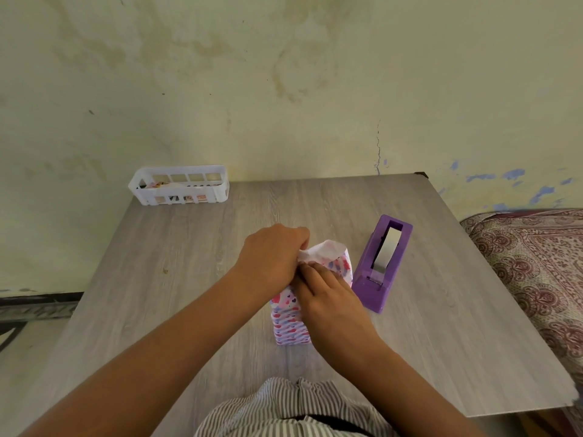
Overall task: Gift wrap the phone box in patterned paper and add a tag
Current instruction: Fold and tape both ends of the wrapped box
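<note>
Phone box point(290, 323), wrapped in heart-patterned paper point(342, 266), lies near the middle of the grey table point(189, 279), its long axis running from the person toward the far right, just left of the purple tape dispenser point(380, 266). At its far end the paper stands loose and open. Left hand point(271, 257) pinches that loose flap; right hand point(328, 298) presses curled fingers onto the box top beside it. 1 white basket point(179, 186) sits at the far left corner.

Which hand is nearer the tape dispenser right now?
Right. The right hand lies on the wrapped box just beside the tape dispenser; the left hand pinches paper farther off.
</note>
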Tool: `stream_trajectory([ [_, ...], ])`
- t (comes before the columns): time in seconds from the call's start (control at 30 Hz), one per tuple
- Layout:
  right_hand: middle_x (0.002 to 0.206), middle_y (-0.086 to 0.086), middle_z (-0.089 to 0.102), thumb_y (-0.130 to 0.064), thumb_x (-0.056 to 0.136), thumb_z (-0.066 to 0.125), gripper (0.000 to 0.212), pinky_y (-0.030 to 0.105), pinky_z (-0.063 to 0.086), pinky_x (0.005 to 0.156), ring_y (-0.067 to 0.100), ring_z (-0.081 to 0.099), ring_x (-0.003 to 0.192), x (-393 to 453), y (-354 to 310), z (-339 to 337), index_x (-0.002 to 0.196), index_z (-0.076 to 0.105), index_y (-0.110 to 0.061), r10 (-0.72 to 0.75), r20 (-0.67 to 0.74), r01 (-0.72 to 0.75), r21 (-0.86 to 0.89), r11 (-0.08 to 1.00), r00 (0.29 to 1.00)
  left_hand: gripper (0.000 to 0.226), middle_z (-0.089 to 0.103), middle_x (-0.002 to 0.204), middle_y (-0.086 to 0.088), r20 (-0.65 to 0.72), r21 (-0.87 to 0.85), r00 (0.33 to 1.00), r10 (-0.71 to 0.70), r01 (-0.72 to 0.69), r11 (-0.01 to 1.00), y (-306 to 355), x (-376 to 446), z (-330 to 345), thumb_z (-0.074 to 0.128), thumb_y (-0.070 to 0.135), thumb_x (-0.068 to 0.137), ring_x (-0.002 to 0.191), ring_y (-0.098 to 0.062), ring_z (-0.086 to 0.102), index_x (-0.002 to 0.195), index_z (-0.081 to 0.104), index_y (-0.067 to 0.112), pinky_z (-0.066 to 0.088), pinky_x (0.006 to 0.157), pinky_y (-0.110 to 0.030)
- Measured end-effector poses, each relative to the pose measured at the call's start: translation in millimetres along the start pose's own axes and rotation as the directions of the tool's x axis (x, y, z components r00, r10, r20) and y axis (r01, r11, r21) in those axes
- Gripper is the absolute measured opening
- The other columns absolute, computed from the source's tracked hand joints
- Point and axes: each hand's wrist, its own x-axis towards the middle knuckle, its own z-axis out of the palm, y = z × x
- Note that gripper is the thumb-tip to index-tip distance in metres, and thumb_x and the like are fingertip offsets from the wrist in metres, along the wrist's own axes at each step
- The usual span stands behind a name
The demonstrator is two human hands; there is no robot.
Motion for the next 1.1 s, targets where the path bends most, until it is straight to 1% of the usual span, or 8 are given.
stream_trajectory([
  [0.13, 0.107, 0.01, 0.07, -0.028, 0.047, 0.091, 0.066, 0.033, 0.054, 0.084, 0.024, 0.068, 0.097, -2.4, 0.5, -1.2, 0.107, 0.071, -0.007, 0.0, -0.007, 0.0, -0.027, 1.0, 1.0, 0.016, 0.065, 0.094, -0.001, 0.093, -0.044, 0.995, 0.03, -0.026, 0.999, -4.0, 6.0, -3.4, 0.052, 0.024, 0.093, 0.079, -0.016, 0.057, 0.105, 0.063, 0.022, 0.038, 0.066, -0.024],
  [0.4, 0.107, 0.01, 0.068, -0.023, 0.049, 0.09, 0.067, 0.033, 0.054, 0.084, 0.025, 0.067, 0.096, -1.1, -0.3, 2.4, 0.11, 0.069, -0.007, 0.013, 0.01, -0.013, 0.03, 0.999, 1.0, 0.014, 0.06, 0.078, 0.001, -0.024, 0.007, 1.0, -0.017, 0.017, 1.0, -3.2, 1.3, 2.1, 0.051, 0.026, 0.091, 0.071, -0.016, 0.054, 0.08, 0.059, 0.022, 0.033, 0.059, -0.025],
  [0.57, 0.11, 0.013, 0.068, -0.024, 0.05, 0.09, 0.07, 0.035, 0.053, 0.086, 0.028, 0.067, 0.101, -3.1, -1.0, 2.9, 0.113, 0.067, -0.003, 0.011, 0.0, -0.011, -0.023, 1.0, 1.0, 0.021, 0.064, 0.089, -0.001, 0.135, 0.049, 0.991, 0.0, -0.007, 0.999, -6.8, 12.1, -3.3, 0.048, 0.031, 0.095, 0.077, -0.017, 0.057, 0.095, 0.065, 0.02, 0.038, 0.065, -0.026],
  [0.7, 0.108, 0.012, 0.068, -0.022, 0.051, 0.089, 0.066, 0.034, 0.054, 0.084, 0.026, 0.067, 0.098, -2.5, -0.8, 2.6, 0.112, 0.068, -0.004, 0.011, -0.016, -0.011, 0.008, 1.0, 1.0, 0.018, 0.065, 0.087, 0.001, 0.083, 0.091, 0.995, 0.056, -0.063, 0.994, -3.4, 9.1, -5.1, 0.048, 0.031, 0.095, 0.078, -0.015, 0.059, 0.095, 0.065, 0.024, 0.041, 0.065, -0.025],
  [0.8, 0.107, 0.01, 0.068, -0.023, 0.051, 0.09, 0.066, 0.034, 0.054, 0.083, 0.025, 0.067, 0.096, -1.6, -1.4, 1.6, 0.111, 0.068, -0.006, 0.029, 0.012, -0.029, 0.042, 0.999, 1.0, 0.017, 0.063, 0.08, 0.003, -0.012, 0.09, 0.999, 0.047, -0.046, 0.995, -2.6, 4.1, -4.8, 0.049, 0.03, 0.093, 0.072, -0.014, 0.057, 0.088, 0.064, 0.024, 0.035, 0.058, -0.024],
  [0.9, 0.107, 0.011, 0.067, -0.019, 0.056, 0.086, 0.061, 0.035, 0.054, 0.084, 0.027, 0.066, 0.097, -1.1, -2.3, 2.0, 0.112, 0.067, -0.005, 0.035, 0.036, -0.037, 0.067, 0.997, 0.999, 0.017, 0.063, 0.081, 0.003, -0.04, 0.15, 0.999, 0.02, -0.013, 0.989, 1.1, 3.2, -2.4, 0.047, 0.029, 0.095, 0.069, -0.014, 0.053, 0.085, 0.059, 0.025, 0.034, 0.058, -0.025],
  [1.0, 0.11, 0.012, 0.067, -0.018, 0.057, 0.085, 0.062, 0.036, 0.053, 0.086, 0.027, 0.066, 0.099, -1.6, -3.0, -0.5, 0.114, 0.066, -0.004, 0.04, 0.06, -0.044, 0.059, 0.997, 0.997, 0.017, 0.063, 0.087, 0.002, 0.031, 0.198, 0.999, 0.038, -0.044, 0.979, 2.0, 7.6, -2.4, 0.046, 0.032, 0.097, 0.07, -0.014, 0.052, 0.095, 0.061, 0.023, 0.037, 0.062, -0.026],
  [1.1, 0.112, 0.013, 0.067, -0.022, 0.054, 0.088, 0.07, 0.035, 0.053, 0.086, 0.027, 0.066, 0.1, -1.5, -3.9, -3.1, 0.116, 0.065, -0.002, 0.045, 0.105, -0.051, 0.057, 0.997, 0.993, 0.023, 0.065, 0.09, 0.0, 0.113, 0.169, 0.993, 0.033, -0.052, 0.984, -0.6, 12.2, -5.7, 0.044, 0.032, 0.097, 0.075, -0.015, 0.057, 0.097, 0.065, 0.022, 0.039, 0.064, -0.026],
])
